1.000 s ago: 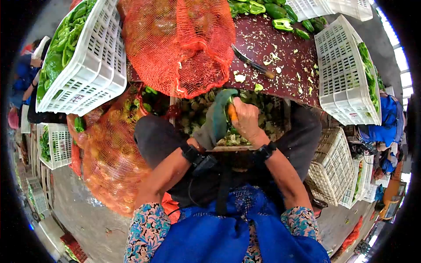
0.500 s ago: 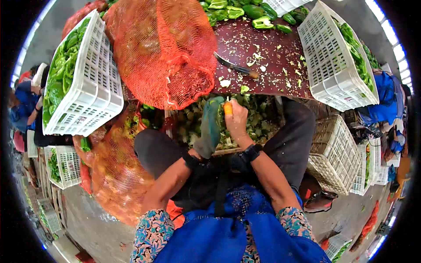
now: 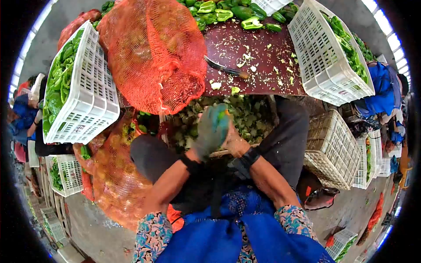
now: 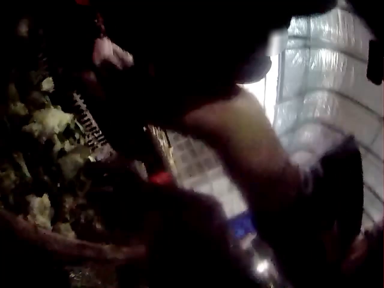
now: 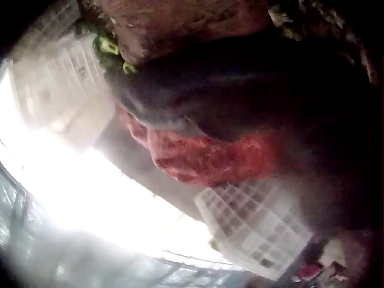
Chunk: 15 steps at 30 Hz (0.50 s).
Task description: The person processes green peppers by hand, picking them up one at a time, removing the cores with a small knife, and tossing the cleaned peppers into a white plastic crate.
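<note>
In the head view the gloved left hand (image 3: 209,133) is over a crate of pale green scraps (image 3: 254,115), its fingers curled round a blurred green piece, seemingly a pepper (image 3: 221,115). Close against it on the right is the bare right hand (image 3: 233,140), partly hidden by the glove. A bit of orange, the handle of a small tool (image 3: 226,112), shows at the right hand's fingers; its tip is hidden. Both wrist views are dark or blurred; the left one shows scraps (image 4: 51,123), and neither shows the grip clearly.
A curved knife (image 3: 226,69) lies on the dark red, seed-strewn table (image 3: 267,52). Green peppers (image 3: 243,13) lie at its far edge. Red mesh sacks (image 3: 153,57) stand left; pepper-filled white crates stand left (image 3: 94,87) and right (image 3: 324,57). People are at both sides.
The head view has shifted, moving table, knife and sack left. The gloved hand has turned and now covers part of the right hand and much of the orange handle.
</note>
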{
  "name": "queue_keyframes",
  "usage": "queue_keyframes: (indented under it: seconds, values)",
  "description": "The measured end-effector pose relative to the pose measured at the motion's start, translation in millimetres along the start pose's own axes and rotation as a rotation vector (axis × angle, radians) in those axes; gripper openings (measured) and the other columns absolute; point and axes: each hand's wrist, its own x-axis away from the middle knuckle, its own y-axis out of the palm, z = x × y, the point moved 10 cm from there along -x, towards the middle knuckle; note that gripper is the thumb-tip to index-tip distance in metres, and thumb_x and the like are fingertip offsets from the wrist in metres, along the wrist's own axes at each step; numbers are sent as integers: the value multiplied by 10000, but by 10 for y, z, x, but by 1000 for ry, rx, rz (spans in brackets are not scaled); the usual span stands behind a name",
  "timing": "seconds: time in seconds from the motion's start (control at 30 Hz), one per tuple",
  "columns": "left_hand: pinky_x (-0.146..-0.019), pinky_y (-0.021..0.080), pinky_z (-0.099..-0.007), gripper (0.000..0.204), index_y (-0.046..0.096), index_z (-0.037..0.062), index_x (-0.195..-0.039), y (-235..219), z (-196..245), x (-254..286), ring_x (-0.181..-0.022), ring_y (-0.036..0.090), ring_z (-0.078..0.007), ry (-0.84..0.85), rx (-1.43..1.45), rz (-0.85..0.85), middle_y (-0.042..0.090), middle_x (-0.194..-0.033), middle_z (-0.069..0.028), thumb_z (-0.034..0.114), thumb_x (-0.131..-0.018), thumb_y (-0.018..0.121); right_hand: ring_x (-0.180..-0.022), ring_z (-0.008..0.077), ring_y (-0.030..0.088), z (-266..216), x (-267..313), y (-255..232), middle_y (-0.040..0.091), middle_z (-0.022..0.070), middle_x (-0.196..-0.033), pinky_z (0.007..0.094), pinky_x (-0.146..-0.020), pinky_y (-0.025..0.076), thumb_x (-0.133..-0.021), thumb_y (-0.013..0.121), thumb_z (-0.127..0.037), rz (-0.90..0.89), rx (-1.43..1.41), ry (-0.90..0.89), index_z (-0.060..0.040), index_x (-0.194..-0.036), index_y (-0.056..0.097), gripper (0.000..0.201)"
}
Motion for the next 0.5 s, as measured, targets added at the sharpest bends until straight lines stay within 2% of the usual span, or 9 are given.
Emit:
queue_keyframes:
  seconds: [0.07,0.1,0.13,0.2,0.3,0.33,0.37,0.4,0.5]
  values:
    - [-805,478,-289,374,542,80,-1261,264,-648,156,-884,576,-157,-687,1180,114,607,-975,-45,350,-1028,428,-1082,167,551,-297,8,130,595,10,-1223,322,-991,420,-1026,429,-457,279,176,234,-65,-1349,530,518]
    - [-775,497,-273,402,536,89,-1264,68,-662,114,-868,599,-133,-547,994,90,627,-970,-29,401,-1031,432,-1088,167,553,-366,-41,10,597,13,-1213,326,-990,419,-1034,410,-420,283,225,181,-94,-1304,571,454]
    - [-775,502,-287,413,533,86,-1259,116,-732,160,-867,592,-126,-667,1257,118,620,-956,-9,412,-1035,414,-1057,172,570,-322,-109,-258,613,37,-1152,308,-936,456,-1011,492,-296,345,234,95,-100,-1248,605,328]
    - [-798,498,-281,330,528,74,-1249,116,-713,163,-912,572,-112,-680,1444,185,597,-988,-5,308,-1024,467,-987,179,606,-1012,20,118,634,65,-1067,305,-845,499,-927,618,-133,180,749,-252,-67,-1160,628,242]
    - [-824,496,-277,290,515,51,-1258,-204,-422,93,-953,561,-126,-270,629,181,582,-1063,-31,159,-989,511,-866,229,634,-1222,234,823,641,99,-1001,328,-709,518,-813,704,-53,-182,1007,-372,-51,-1038,630,237]
    - [-836,499,-297,293,506,45,-1256,-53,-602,191,-958,563,-144,-333,842,194,575,-1084,-46,128,-976,519,-854,248,630,-1164,322,961,621,115,-1050,341,-689,517,-772,725,-86,-283,1116,-540,-74,-1065,626,309]
    - [-848,502,-316,300,496,39,-1255,103,-786,289,-964,564,-162,-400,1054,224,569,-1106,-60,97,-963,527,-858,271,631,-1001,355,926,587,124,-1103,358,-663,521,-745,735,-120,-271,1282,-503,-93,-1110,603,389]
    - [-853,504,-331,284,497,40,-1247,36,-633,298,-957,564,-172,-412,913,173,567,-1101,-63,136,-981,520,-840,281,633,-849,370,886,553,117,-1138,362,-622,526,-744,719,-130,-307,1411,-589,-99,-1147,575,430]
    - [-773,505,-305,250,519,85,-1157,363,-997,381,-877,570,-134,-532,1363,60,566,-1009,-28,287,-1035,439,-738,304,622,-704,374,838,504,118,-1061,391,-529,502,-842,641,-140,-315,1469,-551,-98,-1126,545,303]
